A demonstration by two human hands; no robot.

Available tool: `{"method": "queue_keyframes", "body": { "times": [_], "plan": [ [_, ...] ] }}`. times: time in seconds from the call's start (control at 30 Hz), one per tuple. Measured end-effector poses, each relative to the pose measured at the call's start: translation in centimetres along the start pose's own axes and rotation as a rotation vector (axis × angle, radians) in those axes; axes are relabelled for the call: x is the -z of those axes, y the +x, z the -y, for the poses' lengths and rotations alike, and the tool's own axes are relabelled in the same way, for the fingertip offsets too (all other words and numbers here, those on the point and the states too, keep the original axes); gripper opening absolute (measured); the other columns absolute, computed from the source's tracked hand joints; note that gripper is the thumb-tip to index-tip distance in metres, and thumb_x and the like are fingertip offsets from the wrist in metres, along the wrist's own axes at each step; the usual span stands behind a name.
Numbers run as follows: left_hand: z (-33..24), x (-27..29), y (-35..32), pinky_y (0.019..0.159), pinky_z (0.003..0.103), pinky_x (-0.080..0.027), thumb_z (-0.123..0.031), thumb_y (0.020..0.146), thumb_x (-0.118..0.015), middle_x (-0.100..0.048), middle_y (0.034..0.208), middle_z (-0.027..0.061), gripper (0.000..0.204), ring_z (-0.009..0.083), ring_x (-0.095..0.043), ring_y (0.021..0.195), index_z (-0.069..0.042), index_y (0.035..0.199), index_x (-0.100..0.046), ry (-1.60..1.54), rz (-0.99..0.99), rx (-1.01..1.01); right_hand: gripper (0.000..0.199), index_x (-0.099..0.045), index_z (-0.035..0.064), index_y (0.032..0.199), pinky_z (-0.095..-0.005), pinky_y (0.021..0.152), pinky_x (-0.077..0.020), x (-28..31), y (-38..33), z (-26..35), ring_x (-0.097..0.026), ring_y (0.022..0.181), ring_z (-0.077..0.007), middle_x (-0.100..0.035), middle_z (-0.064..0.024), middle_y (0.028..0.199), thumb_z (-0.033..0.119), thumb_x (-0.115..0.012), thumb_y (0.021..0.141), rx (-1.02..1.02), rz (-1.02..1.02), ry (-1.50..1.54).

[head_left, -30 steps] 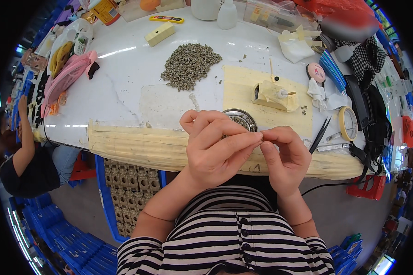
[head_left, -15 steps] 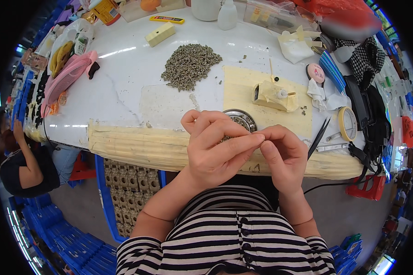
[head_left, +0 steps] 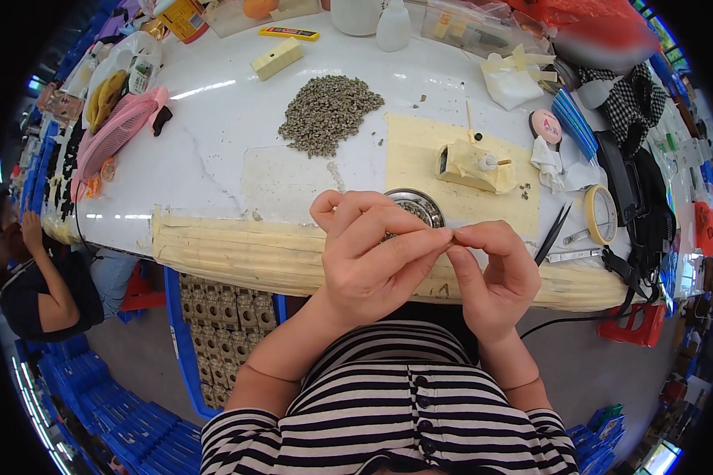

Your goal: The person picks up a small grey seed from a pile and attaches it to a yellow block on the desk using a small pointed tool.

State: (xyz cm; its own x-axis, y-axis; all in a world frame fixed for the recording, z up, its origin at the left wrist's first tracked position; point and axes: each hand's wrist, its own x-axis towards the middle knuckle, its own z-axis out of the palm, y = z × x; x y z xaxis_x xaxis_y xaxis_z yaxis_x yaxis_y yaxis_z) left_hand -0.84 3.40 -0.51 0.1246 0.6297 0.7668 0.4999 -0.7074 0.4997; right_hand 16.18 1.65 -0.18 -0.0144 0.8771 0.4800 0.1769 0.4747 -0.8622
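Observation:
My left hand (head_left: 384, 261) and my right hand (head_left: 495, 277) meet in front of my chest, above the table's padded near edge. Thumb and forefinger of each are pinched together, the fingertips almost touching. Whatever tiny piece they hold is too small to make out. Behind the left fingers, a round metal dish (head_left: 434, 207) of small metal parts is partly covered. Dark tweezers (head_left: 555, 232) show beside my right hand, their lower end hidden; whether they lie on the table or are tucked in the hand I cannot tell. A heap of small grey metal parts (head_left: 325, 115) lies farther back.
A tape-wrapped block with a peg (head_left: 475, 166) stands on a yellow sheet (head_left: 412, 142). Right of it are a tape roll (head_left: 600, 214) and a black strap (head_left: 630, 265). A pink mesh basket (head_left: 119, 131) sits left. Below, a blue crate (head_left: 184, 348) holds metal castings. Another person (head_left: 51, 277) sits left.
My right hand has shifted slightly to the right, its fingers turning a little. My left hand stays nearly still, with the fingertips of both hands still close together.

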Motion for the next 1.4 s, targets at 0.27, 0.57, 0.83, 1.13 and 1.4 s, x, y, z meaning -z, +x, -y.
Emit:
{"method": "queue_keyframes", "body": {
  "times": [0.27,0.57,0.83,1.13,1.4],
  "plan": [
    [-0.03,0.11,0.02,0.077,0.034,-0.030,-0.006,0.065,-0.084,-0.066,0.085,-0.0058,0.031,0.0155,-0.055,0.077,-0.016,0.094,-0.076,-0.007,0.004,0.000,0.016,-0.070,-0.0047,0.102,-0.0257,0.078,-0.0527,0.22,-0.35,0.16,-0.066,0.085,-0.0135,-0.072,-0.0095,0.095,-0.001,-0.072,0.087,-0.231,0.066,0.185],
    [-0.01,0.17,0.22,0.078,0.034,-0.030,-0.006,0.067,-0.083,-0.066,0.085,-0.0062,0.029,0.0153,-0.055,0.078,-0.017,0.094,-0.077,-0.044,0.035,-0.002,0.014,-0.065,-0.0055,0.105,-0.0224,0.080,-0.0530,0.64,-0.08,0.02,-0.066,0.089,-0.0103,-0.069,-0.0068,0.098,-0.002,-0.068,0.092,-0.455,0.118,0.601],
    [-0.07,-0.08,0.04,0.078,0.034,-0.030,-0.004,0.065,-0.084,-0.066,0.085,-0.0057,0.031,0.0154,-0.055,0.078,-0.015,0.093,-0.076,-0.014,0.012,0.015,0.017,-0.067,-0.0033,0.100,-0.0257,0.079,-0.0519,0.12,-0.18,0.00,-0.065,0.085,-0.0142,-0.070,-0.0086,0.093,-0.004,-0.074,0.084,-0.101,-0.017,0.138],
    [0.07,0.02,0.02,0.078,0.034,-0.030,-0.005,0.066,-0.083,-0.066,0.085,-0.0053,0.032,0.0158,-0.055,0.078,-0.015,0.095,-0.076,-0.031,0.010,0.005,0.016,-0.068,-0.0046,0.102,-0.0253,0.079,-0.0522,0.06,-0.18,0.22,-0.066,0.085,-0.0134,-0.071,-0.0090,0.097,-0.003,-0.072,0.086,-0.262,0.051,0.220],
    [0.02,-0.26,-0.20,0.082,0.037,-0.028,-0.010,0.065,-0.082,-0.064,0.083,-0.0078,0.031,0.0152,-0.055,0.082,-0.017,0.094,-0.077,-0.040,-0.002,0.037,0.016,-0.066,-0.0047,0.102,-0.0251,0.083,-0.0532,0.35,-0.16,0.44,-0.066,0.088,-0.0118,-0.069,-0.0071,0.096,-0.002,-0.072,0.088,-0.308,0.047,0.295]
  ]
}}
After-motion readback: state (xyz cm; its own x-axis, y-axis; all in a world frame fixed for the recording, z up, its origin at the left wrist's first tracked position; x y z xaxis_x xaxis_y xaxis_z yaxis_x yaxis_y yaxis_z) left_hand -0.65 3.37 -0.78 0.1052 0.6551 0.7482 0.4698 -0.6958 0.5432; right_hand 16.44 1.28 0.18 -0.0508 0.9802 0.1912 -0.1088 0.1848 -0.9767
